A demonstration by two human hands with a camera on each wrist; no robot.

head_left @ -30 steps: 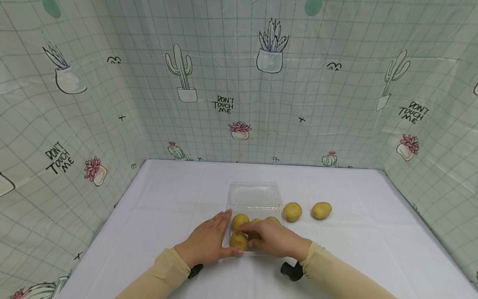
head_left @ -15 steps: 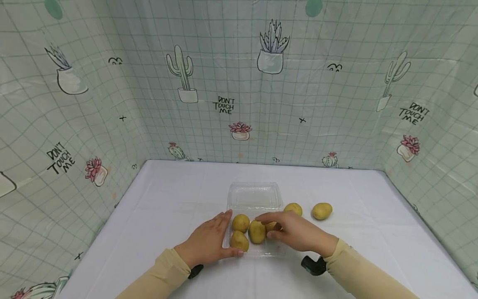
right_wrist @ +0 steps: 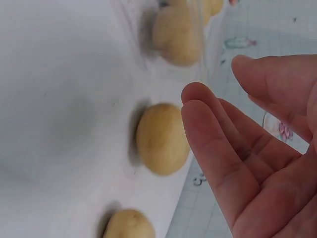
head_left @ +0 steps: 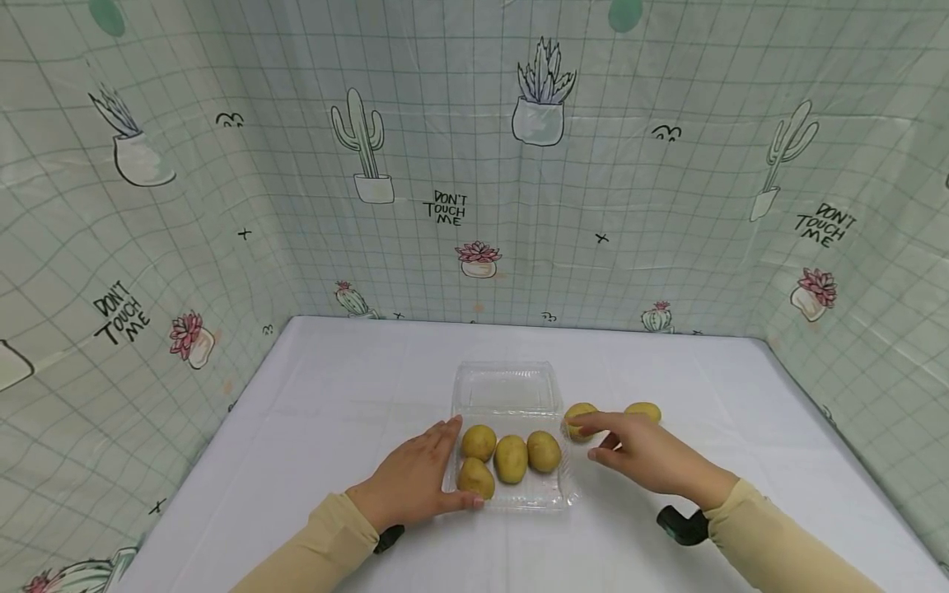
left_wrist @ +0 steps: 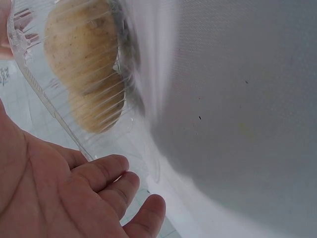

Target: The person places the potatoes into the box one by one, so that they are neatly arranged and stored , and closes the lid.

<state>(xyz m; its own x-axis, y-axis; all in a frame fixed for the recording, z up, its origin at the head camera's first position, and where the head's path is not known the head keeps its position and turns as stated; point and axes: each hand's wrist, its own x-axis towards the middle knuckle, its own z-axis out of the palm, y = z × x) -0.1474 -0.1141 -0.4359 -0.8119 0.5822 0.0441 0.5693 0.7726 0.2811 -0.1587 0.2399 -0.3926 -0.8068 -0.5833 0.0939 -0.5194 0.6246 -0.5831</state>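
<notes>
A clear plastic clamshell box [head_left: 544, 498] lies with its lid [head_left: 507, 387] folded back, away from me. Several yellow potatoes [head_left: 511, 459] sit inside it, grouped to the left and middle. My left hand [head_left: 415, 473] rests along the box's left side, fingers extended and thumb at the front left corner. In the left wrist view the fingers lie by the clear wall, with potatoes [left_wrist: 81, 44] showing through it. My right hand [head_left: 645, 449] is right of the box, thumb and fingers apart, holding nothing. Its fingertips overlap a loose potato [head_left: 580, 418] in the head view.
A second loose potato [head_left: 643, 411] lies farther right, partly hidden behind the right hand. A white cloth covers the table [head_left: 356, 371]. Grid-patterned curtains [head_left: 415, 123] with cactus drawings stand around its back and sides.
My right hand has drawn out of the box, leaving the potatoes there, and moved right towards the loose potatoes. The left hand has stayed in place.
</notes>
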